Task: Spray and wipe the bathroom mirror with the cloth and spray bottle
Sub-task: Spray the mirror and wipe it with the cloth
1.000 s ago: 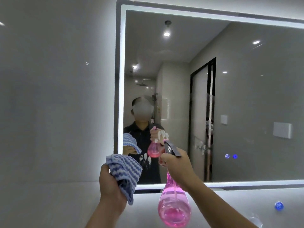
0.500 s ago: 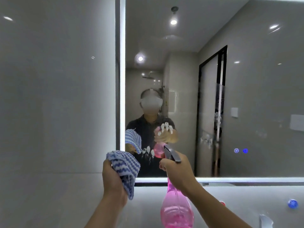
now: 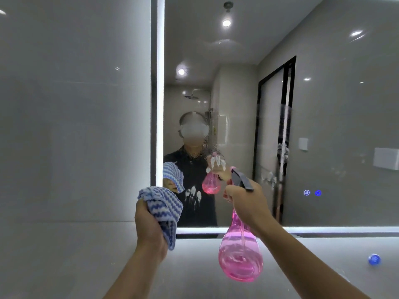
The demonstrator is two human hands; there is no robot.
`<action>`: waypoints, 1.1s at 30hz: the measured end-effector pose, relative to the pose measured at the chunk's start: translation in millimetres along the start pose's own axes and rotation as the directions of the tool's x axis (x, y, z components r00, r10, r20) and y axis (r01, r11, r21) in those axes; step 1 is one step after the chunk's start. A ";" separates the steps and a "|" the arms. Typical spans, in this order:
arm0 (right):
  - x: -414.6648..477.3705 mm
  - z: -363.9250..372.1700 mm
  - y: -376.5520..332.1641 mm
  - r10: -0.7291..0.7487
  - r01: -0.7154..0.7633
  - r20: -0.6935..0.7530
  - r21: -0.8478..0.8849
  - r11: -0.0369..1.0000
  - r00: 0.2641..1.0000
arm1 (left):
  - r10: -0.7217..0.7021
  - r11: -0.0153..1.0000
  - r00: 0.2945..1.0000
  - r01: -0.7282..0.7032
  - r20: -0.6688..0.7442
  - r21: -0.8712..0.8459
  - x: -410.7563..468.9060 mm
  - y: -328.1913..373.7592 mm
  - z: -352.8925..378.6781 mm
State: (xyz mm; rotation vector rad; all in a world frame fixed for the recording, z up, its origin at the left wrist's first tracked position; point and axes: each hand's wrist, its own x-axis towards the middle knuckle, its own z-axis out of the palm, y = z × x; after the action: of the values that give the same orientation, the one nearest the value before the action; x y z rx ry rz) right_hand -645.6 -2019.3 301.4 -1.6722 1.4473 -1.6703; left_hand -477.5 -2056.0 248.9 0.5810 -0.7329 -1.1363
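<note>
A large wall mirror (image 3: 323,117) with a lit white border fills the upper right. Fine spray droplets speckle the glass just above the bottle's nozzle. My right hand (image 3: 248,201) grips the neck of a pink see-through spray bottle (image 3: 240,255), its grey trigger head pointing at the mirror, close to the glass. My left hand (image 3: 149,225) is closed on a bunched blue-and-white striped cloth (image 3: 164,208), held near the mirror's lower left corner, just off the glass. The mirror reflects both hands, the cloth and the bottle.
A grey tiled wall (image 3: 75,126) stands to the left of the mirror. Below lies a pale countertop (image 3: 194,277) with a small blue round object (image 3: 374,259) at the right. Two blue touch buttons (image 3: 312,192) glow on the mirror's lower right.
The view has moved closer to the mirror and lower. Both hands have risen a little toward the glass, and spray droplets now show on the mirror above the nozzle.
</note>
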 end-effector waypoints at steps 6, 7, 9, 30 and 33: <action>-9.0 2.9 7.3 0.015 -0.015 0.028 0.001 1.000 0.999 | -0.028 0.999 1.000 0.028 -0.010 0.035 -2.9 -3.9 -1.0; -11.0 4.0 9.8 0.025 -0.025 0.039 0.008 1.000 0.999 | -0.019 0.999 1.000 0.019 -0.019 0.040 -1.5 -5.0 -1.6; -15.9 6.5 15.3 0.048 -0.050 0.062 0.028 0.998 0.997 | 0.013 0.997 0.998 -0.008 -0.055 0.082 3.5 -7.5 -1.1; 17.4 0.1 32.8 -0.036 0.022 0.098 0.136 0.990 0.995 | 0.107 -0.671 0.345 -0.666 0.932 0.324 101.5 -163.7 -75.0; 19.7 -1.2 32.3 -0.059 0.043 0.113 0.139 0.989 0.992 | 0.192 -0.631 0.311 -0.687 0.931 0.360 111.0 -121.0 -37.0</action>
State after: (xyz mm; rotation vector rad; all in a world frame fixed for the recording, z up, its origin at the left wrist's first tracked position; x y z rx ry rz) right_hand -663.8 -2048.2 285.0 -1.7134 1.2178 -1.6296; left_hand -494.0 -2198.3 160.4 0.9166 -2.0251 1.0498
